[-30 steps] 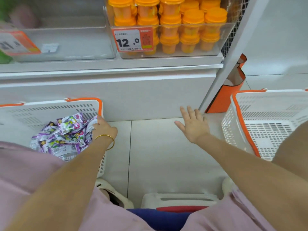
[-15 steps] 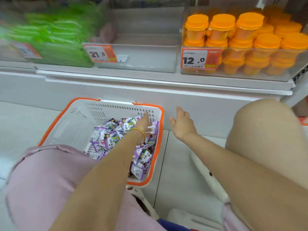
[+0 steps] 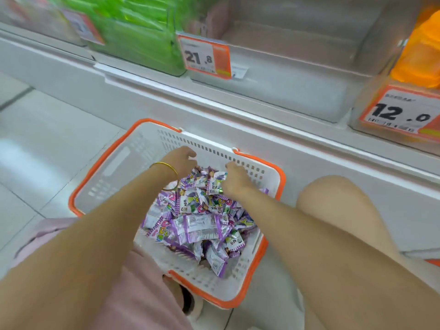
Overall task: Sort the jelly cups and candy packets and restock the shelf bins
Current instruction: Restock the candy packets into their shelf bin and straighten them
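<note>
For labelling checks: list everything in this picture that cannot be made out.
All in the head view:
Left hand and right hand: fingers blurred and turned down into the packets, so the grip is unclear.
Green packs: motion blur, print unreadable.
Orange cups: blurred and cut off by the right edge.
21.8 tag: small print too tiny to read.
Far-left tag: blurred, price unreadable.

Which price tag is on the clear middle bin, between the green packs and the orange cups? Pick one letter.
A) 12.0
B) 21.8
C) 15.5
B: the 21.8 tag is fixed to the front of the clear middle bin; the 12.0 tag is on the bin holding the orange cups.
</note>
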A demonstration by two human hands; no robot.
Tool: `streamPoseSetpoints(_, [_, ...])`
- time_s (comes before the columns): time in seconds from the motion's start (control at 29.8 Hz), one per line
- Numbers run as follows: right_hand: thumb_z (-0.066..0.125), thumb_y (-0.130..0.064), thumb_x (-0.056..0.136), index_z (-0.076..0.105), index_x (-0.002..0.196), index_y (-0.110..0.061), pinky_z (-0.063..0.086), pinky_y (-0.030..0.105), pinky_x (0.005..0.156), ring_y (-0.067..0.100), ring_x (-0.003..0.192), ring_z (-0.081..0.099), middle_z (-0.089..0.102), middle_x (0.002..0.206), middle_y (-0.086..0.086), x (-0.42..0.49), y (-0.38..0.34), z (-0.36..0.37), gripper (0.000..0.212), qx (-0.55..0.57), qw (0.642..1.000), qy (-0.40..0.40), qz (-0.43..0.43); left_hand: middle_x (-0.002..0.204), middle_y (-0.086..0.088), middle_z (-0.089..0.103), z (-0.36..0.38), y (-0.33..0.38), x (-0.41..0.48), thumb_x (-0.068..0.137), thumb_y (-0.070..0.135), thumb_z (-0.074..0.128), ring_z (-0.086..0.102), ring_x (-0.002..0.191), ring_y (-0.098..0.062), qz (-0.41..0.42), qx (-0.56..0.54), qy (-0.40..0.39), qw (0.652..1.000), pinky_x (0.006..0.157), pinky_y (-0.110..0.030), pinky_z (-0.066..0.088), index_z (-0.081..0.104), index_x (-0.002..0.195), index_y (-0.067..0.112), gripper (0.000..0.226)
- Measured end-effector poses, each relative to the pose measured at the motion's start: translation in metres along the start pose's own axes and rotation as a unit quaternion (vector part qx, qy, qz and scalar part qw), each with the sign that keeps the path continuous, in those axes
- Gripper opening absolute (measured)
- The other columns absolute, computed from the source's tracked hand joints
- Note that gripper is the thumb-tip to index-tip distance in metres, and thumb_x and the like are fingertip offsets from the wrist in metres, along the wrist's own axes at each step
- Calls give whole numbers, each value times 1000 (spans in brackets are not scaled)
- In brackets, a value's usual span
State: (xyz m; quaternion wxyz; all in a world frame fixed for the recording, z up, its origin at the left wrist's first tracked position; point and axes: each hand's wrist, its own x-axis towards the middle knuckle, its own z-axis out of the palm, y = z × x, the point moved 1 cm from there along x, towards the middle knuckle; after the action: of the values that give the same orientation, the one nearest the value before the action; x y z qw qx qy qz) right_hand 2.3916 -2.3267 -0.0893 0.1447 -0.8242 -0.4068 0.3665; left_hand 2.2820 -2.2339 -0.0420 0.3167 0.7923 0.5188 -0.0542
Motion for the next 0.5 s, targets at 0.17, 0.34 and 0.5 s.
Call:
streamPoseSetpoints(0.17, [47, -6, 93, 41, 136, -13, 47, 39, 88, 32, 112, 53, 41, 134, 12, -6, -47, -39, 45, -8, 985, 107, -136, 127, -11, 51, -41, 36, 4, 92, 10, 53, 55, 110, -26, 103, -97, 156, 977, 87, -25, 39, 53, 126, 9, 34])
streamPoseSetpoints(0.34, [53, -4, 83, 59, 117, -13, 42, 41, 81, 35, 106, 52, 56, 115, 10, -39, -56, -127, 36, -140, 869, 397, -260, 130, -14, 41, -68, 61, -10, 89, 6, 54, 47, 118, -27, 205, -125, 277, 930, 100, -41, 40, 49, 129, 7, 40])
streamPoseSetpoints(0.5, [59, -19, 84, 60, 112, -15, 38, 40, 84, 34, 103, 53, 60, 109, 9, -44, -55, -187, 29, -255, 805, 502, -187, 128, -15, 42, -65, 64, -15, 84, 9, 55, 45, 117, -29, 264, -119, 301, 908, 98, -47, 43, 50, 127, 5, 43])
